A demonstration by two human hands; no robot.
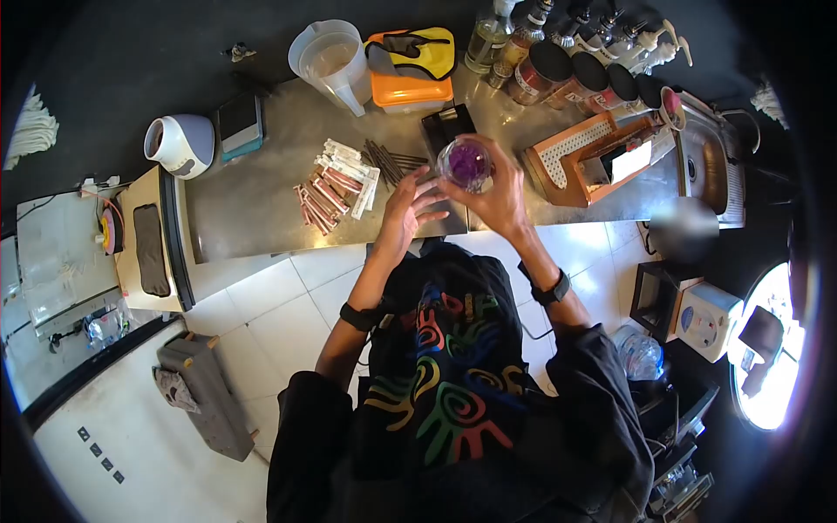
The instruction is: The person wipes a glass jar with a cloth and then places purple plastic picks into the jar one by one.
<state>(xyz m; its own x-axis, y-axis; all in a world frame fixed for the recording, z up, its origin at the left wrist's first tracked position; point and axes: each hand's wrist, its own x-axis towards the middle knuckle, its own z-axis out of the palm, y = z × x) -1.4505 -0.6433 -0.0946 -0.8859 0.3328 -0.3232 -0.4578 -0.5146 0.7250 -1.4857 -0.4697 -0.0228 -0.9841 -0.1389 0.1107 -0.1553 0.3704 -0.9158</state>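
Note:
A clear round container with purple contents (468, 164) is held in my right hand (497, 193), raised near the counter's front edge. Fingers of that hand wrap around its side. My left hand (410, 209) is just to the left, fingers spread and nothing in them, its fingertips close to the container. Behind the container lies a black tray-like object (447, 125), partly covered by it in this view. Left of my left hand are dark thin sticks (390, 159) and a pile of white and reddish paper packets (335, 185).
On the steel counter (235, 218) stand a plastic pitcher (334, 59), an orange box (410, 91) under a yellow cloth (432, 50), dark-lidded jars (542, 73), and an orange-brown caddy (562, 166). A sink (702, 170) is at the right. At left stands a white-and-grey appliance (181, 145).

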